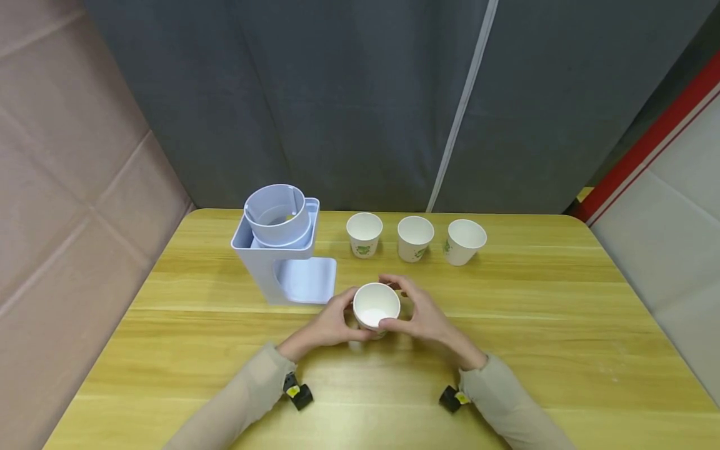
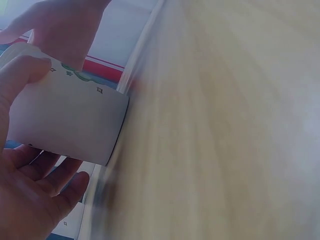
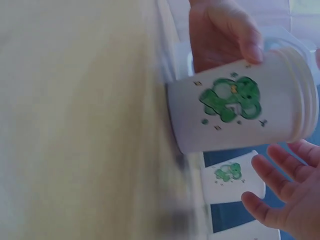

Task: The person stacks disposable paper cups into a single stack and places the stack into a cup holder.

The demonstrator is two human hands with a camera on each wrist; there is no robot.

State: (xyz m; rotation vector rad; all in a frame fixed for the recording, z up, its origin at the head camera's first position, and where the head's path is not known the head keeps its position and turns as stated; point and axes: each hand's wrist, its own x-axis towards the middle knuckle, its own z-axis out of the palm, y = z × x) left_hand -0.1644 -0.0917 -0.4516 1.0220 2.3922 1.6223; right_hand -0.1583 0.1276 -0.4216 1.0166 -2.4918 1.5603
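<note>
Holding a nested cup stack (image 1: 376,305) upright near the middle of the wooden table (image 1: 562,312), pinching it between curved thumb and fingers of left hand (image 1: 334,322) and right hand (image 1: 423,315), in front of three white cups (image 1: 415,240), right of a pale-blue stand (image 1: 261,272).

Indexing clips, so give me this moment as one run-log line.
left hand: grips nested paper cups | right hand: at their rim, grip unclear | beyond: three cups in a row | left: pale plastic stand
</note>
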